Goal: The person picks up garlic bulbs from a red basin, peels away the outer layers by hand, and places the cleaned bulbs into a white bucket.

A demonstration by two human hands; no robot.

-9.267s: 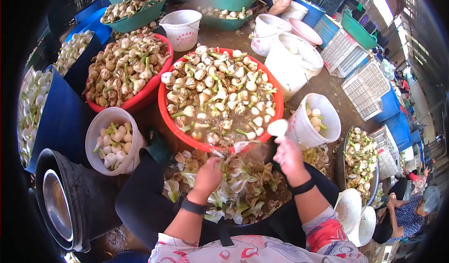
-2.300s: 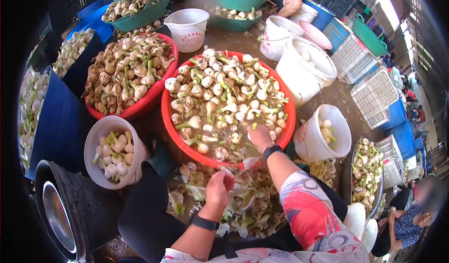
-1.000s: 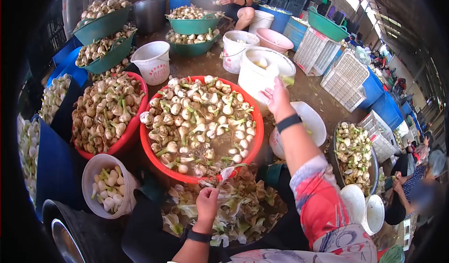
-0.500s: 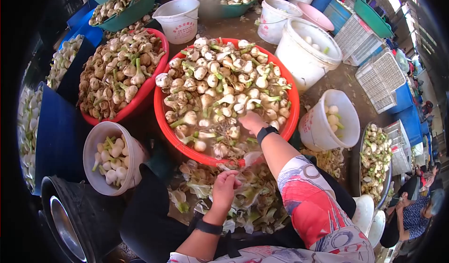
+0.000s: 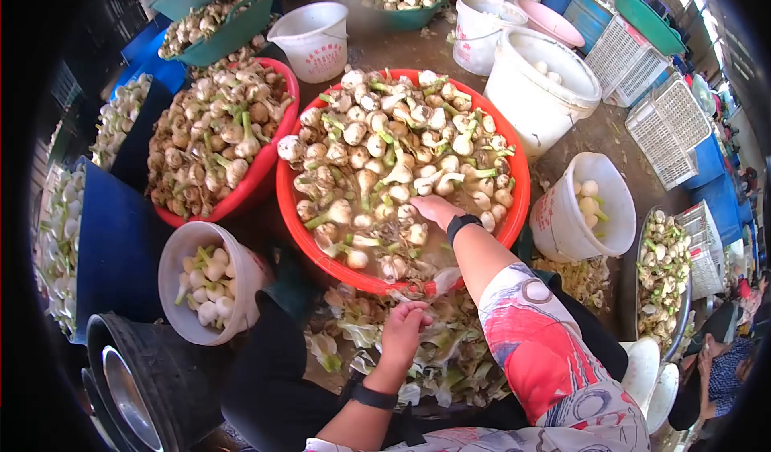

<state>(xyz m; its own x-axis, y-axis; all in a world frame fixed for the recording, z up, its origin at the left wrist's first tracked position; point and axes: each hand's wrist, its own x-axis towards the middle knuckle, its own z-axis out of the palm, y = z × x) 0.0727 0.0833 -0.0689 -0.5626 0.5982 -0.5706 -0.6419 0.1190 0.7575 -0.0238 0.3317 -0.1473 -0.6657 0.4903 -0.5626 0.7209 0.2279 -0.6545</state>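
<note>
Red plastic rims the big tub (image 5: 514,211) of wet, unpeeled garlic bulbs (image 5: 385,143) in the head view. Reaching in palm down, the right hand (image 5: 436,209) spreads its fingers over bulbs near the front edge, gripping none that shows. Loosely curled, the left hand (image 5: 405,329) rests on the peel heap (image 5: 434,347) below; whether it holds anything is unclear. Best to lift one bulb by its stalk and let it drain first.
</note>
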